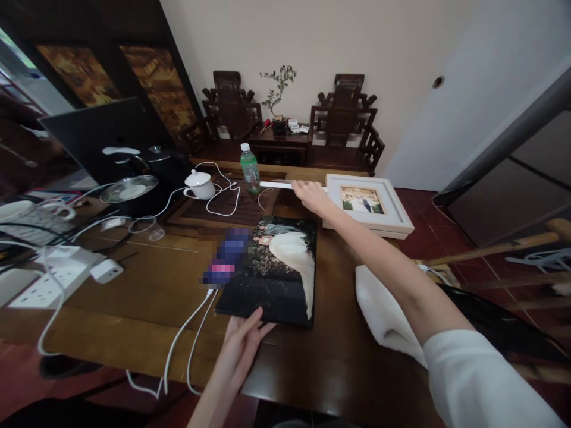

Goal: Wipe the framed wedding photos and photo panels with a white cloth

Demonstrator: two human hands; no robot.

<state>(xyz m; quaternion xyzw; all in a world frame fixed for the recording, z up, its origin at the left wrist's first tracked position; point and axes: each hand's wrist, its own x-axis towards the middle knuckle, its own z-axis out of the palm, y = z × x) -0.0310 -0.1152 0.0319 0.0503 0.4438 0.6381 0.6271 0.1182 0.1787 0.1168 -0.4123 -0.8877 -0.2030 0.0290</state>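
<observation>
My left hand point(248, 340) grips the lower edge of a dark wedding photo album point(285, 267), thumb on top and fingers underneath. Its cover shows a figure in a white gown, and it tilts up over the table. Further off, my right hand point(312, 197) is closed on a thin white strip point(279, 185), perhaps a frame seen edge-on; its full shape is hidden. Just right of that hand lies a white picture frame point(392, 205) with a small photo, on what looks like another white frame. A green-labelled plastic bottle point(250, 169) stands by the strip's left end.
A white lidded cup point(199, 185), a glass-lidded pot point(131, 193) and a power strip point(57, 276) with tangled white cables occupy the table's left side. A white cloth point(386, 312) lies at the right edge. Beyond the table are carved chairs point(343, 119) and a potted plant point(279, 95).
</observation>
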